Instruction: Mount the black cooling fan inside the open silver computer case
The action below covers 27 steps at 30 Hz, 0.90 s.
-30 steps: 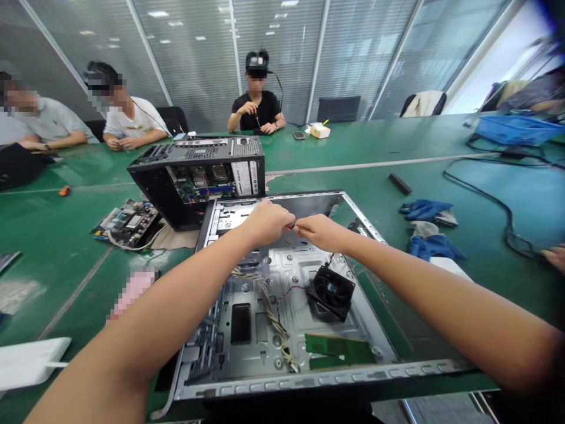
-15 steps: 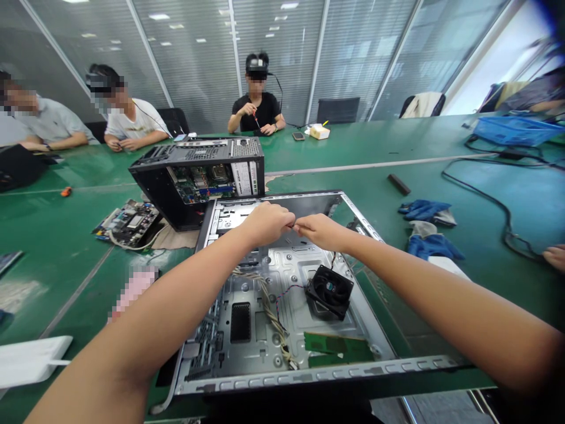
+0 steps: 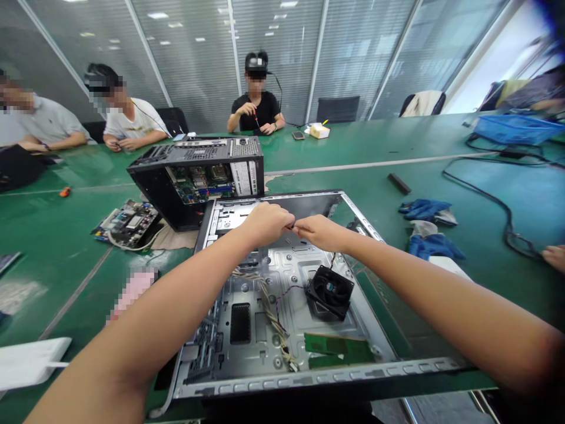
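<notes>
Trouble would start with the small dark piece (image 3: 291,226) at the meeting fingertips, held above the far half of the open computer case (image 3: 309,378). Only a sliver shows, too little to tell what it is. The left hand (image 3: 270,222) and right hand (image 3: 315,229) are both curled closed, almost touching, and seem to pinch it between them; how firmly, I cannot tell. With so little to grip, a slip could send it down onto the metal floor, where the cutouts and raised bosses could hide it.

Below the right hand, the black fan (image 3: 331,288) lies askew on the case floor, apparently unfastened. A short dark wire (image 3: 333,259) rises from it and passes out of sight behind the right wrist. If that wire joins the held piece, which I cannot confirm, a sharp pull could drag the fan or strain the lead. Nearer the front, green memory sticks (image 3: 338,344) lie loose; a shifting fan or a lowered forearm might scrape them. The twisted cable bundle (image 3: 267,297) under the left forearm could snag.

Beyond the case's back left corner, the upright tower (image 3: 189,156) stands very close, so a shove on the case could knock it towards the loose motherboard (image 3: 130,221)
</notes>
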Available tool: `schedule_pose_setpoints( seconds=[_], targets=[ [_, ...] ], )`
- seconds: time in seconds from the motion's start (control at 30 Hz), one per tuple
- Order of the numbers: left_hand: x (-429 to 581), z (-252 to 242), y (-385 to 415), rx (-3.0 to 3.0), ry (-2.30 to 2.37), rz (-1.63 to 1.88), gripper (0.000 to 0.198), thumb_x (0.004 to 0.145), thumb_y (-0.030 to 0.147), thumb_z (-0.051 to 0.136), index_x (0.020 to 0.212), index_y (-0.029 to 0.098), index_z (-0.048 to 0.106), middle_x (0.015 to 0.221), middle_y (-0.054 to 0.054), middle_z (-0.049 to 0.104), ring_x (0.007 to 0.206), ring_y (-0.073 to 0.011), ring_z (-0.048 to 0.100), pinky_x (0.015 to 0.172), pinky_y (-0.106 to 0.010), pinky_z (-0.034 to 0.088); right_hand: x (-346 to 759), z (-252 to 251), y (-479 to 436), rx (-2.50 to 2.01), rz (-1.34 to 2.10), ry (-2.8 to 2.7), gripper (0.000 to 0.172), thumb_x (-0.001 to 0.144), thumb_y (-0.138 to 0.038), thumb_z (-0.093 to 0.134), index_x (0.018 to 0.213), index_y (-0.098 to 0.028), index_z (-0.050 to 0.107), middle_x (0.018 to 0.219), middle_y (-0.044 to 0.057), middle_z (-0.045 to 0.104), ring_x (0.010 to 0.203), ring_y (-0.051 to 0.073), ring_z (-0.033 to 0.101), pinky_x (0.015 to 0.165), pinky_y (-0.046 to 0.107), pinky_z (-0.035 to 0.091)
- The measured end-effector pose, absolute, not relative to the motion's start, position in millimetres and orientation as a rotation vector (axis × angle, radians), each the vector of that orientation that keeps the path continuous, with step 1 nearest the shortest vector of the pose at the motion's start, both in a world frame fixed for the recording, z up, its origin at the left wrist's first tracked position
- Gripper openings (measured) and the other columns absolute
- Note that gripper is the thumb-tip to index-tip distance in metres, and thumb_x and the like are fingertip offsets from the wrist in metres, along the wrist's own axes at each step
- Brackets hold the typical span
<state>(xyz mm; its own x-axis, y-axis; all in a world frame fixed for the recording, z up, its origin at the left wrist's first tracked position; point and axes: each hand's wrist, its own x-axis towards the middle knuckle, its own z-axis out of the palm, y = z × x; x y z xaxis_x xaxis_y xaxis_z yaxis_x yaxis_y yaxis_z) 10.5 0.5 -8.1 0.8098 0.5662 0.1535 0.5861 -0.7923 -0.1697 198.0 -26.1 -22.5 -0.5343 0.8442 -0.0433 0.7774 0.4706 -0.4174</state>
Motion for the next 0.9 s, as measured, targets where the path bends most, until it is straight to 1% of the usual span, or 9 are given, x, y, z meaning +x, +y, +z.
schedule_pose_setpoints(
  seconds=[0.2, 0.6, 0.77, 0.9],
  targets=[
    [12.3, -11.9, 2.3, -2.773, -0.880, -0.050, 0.019, 0.085, 0.020, 0.051, 0.086, 0.024, 0.069, 0.086, 0.000, 0.074, 0.081, -0.0168, 0.063, 0.067, -0.030, 0.036, 197.6, -23.0, -23.7, -1.391, 0.608, -2.564, 0.025, 0.086, -0.021, 0.038, 0.073, -0.019, 0.059, 0.071, 0.004, 0.062, 0.068, 0.017, 0.054, 0.066, 0.028, 0.036],
    [11.0, -12.1, -1.9, -2.787, -0.876, -0.125, 0.015, 0.088, 0.026, 0.053, 0.087, 0.022, 0.067, 0.086, -0.002, 0.072, 0.080, -0.0166, 0.062, 0.064, -0.029, 0.036, 197.1, -20.7, -28.1, -1.417, 0.566, -2.594, 0.027, 0.089, -0.024, 0.038, 0.072, -0.019, 0.059, 0.069, 0.003, 0.060, 0.065, 0.016, 0.049, 0.064, 0.028, 0.034],
    [12.0, -11.6, -4.7, -2.766, -0.880, -0.128, 0.010, 0.083, 0.029, 0.060, 0.084, 0.022, 0.066, 0.083, -0.002, 0.072, 0.078, -0.0165, 0.062, 0.062, -0.028, 0.036, 196.3, -20.0, -29.3, -1.430, 0.552, -2.616, 0.029, 0.089, -0.025, 0.037, 0.072, -0.019, 0.059, 0.068, 0.004, 0.059, 0.064, 0.017, 0.050, 0.065, 0.029, 0.034],
    [12.6, -11.0, -5.2, -2.761, -0.887, -0.098, 0.011, 0.085, 0.028, 0.057, 0.083, 0.021, 0.066, 0.086, -0.002, 0.073, 0.079, -0.0174, 0.063, 0.062, -0.029, 0.035, 196.8, -20.0, -29.0, -1.425, 0.566, -2.624, 0.028, 0.089, -0.025, 0.037, 0.073, -0.019, 0.058, 0.069, 0.004, 0.060, 0.066, 0.017, 0.052, 0.066, 0.028, 0.034]
  ],
)
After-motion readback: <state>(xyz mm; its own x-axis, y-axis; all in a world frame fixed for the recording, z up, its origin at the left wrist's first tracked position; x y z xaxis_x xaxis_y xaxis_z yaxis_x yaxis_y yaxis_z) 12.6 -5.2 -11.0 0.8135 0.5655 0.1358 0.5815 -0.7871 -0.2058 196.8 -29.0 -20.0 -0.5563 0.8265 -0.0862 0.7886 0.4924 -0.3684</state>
